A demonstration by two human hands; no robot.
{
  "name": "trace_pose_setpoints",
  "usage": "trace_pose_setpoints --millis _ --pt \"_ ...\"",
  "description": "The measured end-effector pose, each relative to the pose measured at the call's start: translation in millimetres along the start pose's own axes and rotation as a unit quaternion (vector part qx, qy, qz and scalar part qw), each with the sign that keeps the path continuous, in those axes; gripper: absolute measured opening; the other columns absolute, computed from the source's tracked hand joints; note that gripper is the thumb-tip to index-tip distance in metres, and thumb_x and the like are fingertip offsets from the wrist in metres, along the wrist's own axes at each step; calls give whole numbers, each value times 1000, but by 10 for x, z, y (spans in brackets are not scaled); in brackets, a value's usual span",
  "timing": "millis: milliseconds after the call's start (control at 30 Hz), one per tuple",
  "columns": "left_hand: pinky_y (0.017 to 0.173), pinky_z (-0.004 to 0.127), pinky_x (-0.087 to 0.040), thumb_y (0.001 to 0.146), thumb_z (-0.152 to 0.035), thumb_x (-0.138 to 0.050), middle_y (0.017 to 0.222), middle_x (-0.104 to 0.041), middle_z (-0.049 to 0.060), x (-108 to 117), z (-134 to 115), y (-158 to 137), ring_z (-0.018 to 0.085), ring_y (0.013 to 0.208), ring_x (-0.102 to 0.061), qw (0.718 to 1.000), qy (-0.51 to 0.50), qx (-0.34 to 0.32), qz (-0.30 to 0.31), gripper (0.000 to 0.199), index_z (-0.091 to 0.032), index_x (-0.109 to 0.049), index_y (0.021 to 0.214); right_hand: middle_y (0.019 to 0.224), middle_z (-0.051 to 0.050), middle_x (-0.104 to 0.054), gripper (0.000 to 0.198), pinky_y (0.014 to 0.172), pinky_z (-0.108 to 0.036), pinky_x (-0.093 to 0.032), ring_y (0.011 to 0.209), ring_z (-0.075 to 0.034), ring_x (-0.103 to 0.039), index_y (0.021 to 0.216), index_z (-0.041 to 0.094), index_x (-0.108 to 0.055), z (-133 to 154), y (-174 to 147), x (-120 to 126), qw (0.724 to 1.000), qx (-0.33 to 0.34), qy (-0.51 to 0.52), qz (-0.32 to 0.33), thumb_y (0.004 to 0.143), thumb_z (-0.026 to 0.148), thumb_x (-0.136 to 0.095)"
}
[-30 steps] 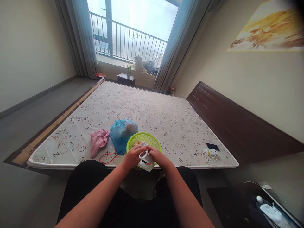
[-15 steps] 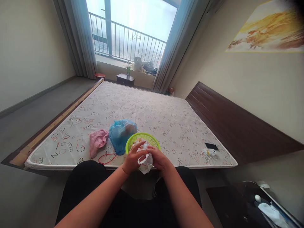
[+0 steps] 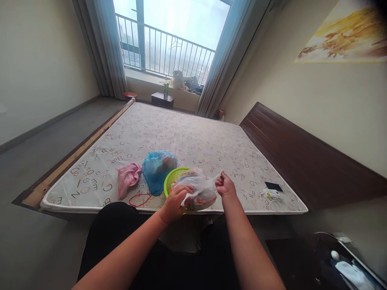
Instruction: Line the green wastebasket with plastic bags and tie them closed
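Observation:
A white plastic bag [image 3: 200, 186] with orange markings is stretched between my hands, over a green basket [image 3: 169, 179] at the bed's near edge. My left hand [image 3: 177, 202] grips the bag's left side, fingers curled on it. My right hand [image 3: 225, 184] pinches a pulled-out corner or handle of the bag on the right. The bag hides much of the basket, and I cannot tell what is in either. Left of the basket lies a blue plastic bag [image 3: 157, 171] with something brownish inside, then a pink cloth [image 3: 128, 179] and a red cord loop [image 3: 139, 199].
All this rests on a bare mattress [image 3: 193, 137] printed with letters. A black phone [image 3: 273, 186] and a white cable [image 3: 273, 199] lie at its right corner. A dark headboard [image 3: 296, 161] borders the right side. A dark table [image 3: 302, 257] stands at lower right.
My hands were close together on the bunched white bag; now the bag is spread wider, with my right hand drawn up and right. The view has shifted slightly.

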State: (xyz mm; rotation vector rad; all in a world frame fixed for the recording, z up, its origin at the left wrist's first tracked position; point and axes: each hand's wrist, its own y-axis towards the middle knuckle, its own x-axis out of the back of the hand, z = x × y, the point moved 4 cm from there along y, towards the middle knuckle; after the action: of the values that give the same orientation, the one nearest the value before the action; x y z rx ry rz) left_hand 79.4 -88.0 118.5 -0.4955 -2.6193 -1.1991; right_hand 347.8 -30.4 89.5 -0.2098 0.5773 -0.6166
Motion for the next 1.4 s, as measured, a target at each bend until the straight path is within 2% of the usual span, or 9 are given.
trace_pose_setpoints --millis 133,267,400,567,667,833,1000,1200,1400 --pt "100 39 -51 104 -28 -43 107 -73 9 14 162 -14 22 107 -67 997 8 71 -6 25 -20 -67 101 74 8 -57 29 45 -14 -43 50 -5 -52 90 24 -50 -22 -38 107 999 14 -20 -34 82 31 -77" --pt "99 38 -50 103 -36 -47 108 -72 7 149 492 -18 22 106 -66 978 -6 195 -68 28 -21 -69 101 121 -3 -66 53 86 -33 -59 105 -19 -70 125 31 -54 -265 -366 -54 966 55 -187 170 79 45 -78" --pt "83 35 -54 99 -45 -52 88 -71 4 181 751 -80 21 84 -66 949 -37 287 -122 32 -20 -68 90 144 -12 -58 91 114 -48 -43 137 -29 -53 150 29 -45 -610 -672 -262 799 129 -484 332 70 35 -86" --pt "97 41 -52 92 -42 -63 99 -73 7 132 728 -55 25 99 -67 961 -88 236 -114 24 -20 -72 93 134 -11 -67 48 108 -42 -47 123 -28 -63 134 26 -64 -635 -620 -494 646 262 -677 238 86 22 -63" --pt "108 46 -47 92 -38 -59 127 -67 11 253 686 -31 28 123 -61 949 -151 188 -205 31 -21 -67 116 123 -10 -72 34 99 -40 -51 112 -28 -67 121 24 -69 -231 -482 -772 661 315 -656 186 89 31 -62" --pt "113 45 -43 94 -33 -52 139 -60 10 412 889 -71 26 133 -53 909 -162 232 -306 36 -23 -58 128 108 -6 -75 48 91 -43 -54 96 -27 -68 128 25 -63 527 -320 -1373 789 346 -498 96 86 47 -66" --pt "109 47 -45 87 -26 -59 122 -68 11 261 1246 -197 27 117 -62 875 -86 411 -240 28 -20 -63 114 159 -13 -44 99 102 -49 -53 137 -33 -53 164 28 -17 316 -509 -1712 791 324 -425 297 85 45 -74" --pt "106 45 -45 80 -21 -59 118 -69 13 196 1233 -241 27 115 -62 886 -28 414 -207 28 -17 -66 107 172 -4 -15 81 127 -52 -27 158 -29 -19 166 30 -16 -252 -680 -844 659 389 -572 295 96 33 -57" --pt "93 37 -51 82 -27 -55 108 -72 10 372 1425 -425 22 100 -66 852 -58 446 -267 24 -18 -66 101 169 -12 -27 70 127 -58 -21 159 -29 -17 163 22 -27 -667 -476 542 706 373 -582 152 98 38 -49"
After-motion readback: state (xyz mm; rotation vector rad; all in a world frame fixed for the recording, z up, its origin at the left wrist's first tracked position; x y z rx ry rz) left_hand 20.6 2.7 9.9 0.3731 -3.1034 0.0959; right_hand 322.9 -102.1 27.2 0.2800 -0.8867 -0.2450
